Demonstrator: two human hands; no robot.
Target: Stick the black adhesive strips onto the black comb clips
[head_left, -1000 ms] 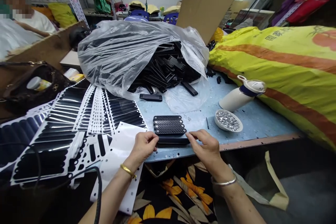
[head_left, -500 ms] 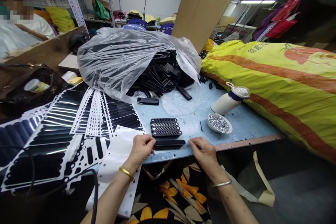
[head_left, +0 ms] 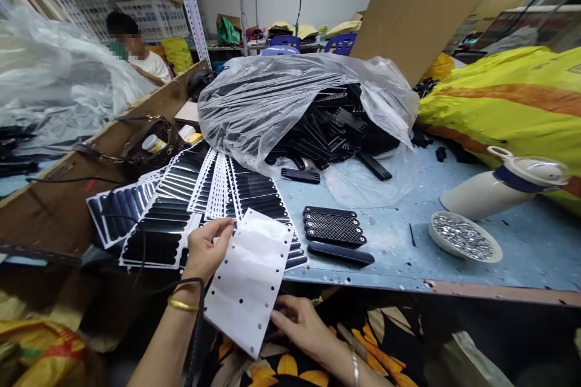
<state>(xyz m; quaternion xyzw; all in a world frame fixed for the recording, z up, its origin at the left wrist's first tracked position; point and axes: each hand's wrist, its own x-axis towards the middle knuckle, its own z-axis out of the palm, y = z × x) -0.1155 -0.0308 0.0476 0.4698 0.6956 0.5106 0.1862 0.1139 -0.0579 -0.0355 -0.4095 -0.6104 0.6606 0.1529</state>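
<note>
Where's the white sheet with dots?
In the head view, the sheet sits left of centre, between the left hand and right hand, over the table's near edge.

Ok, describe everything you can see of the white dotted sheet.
The white sheet is rectangular, paper-like and slightly shiny, with small dark dots mostly near its long edges. It slants: in this view its upper part overlaps fanned black-strip sheets, and its lower end juts past the front edge of the blue table. The left hand is by its upper left edge, the right hand by its lower right; whether either grips it is unclear.
</note>
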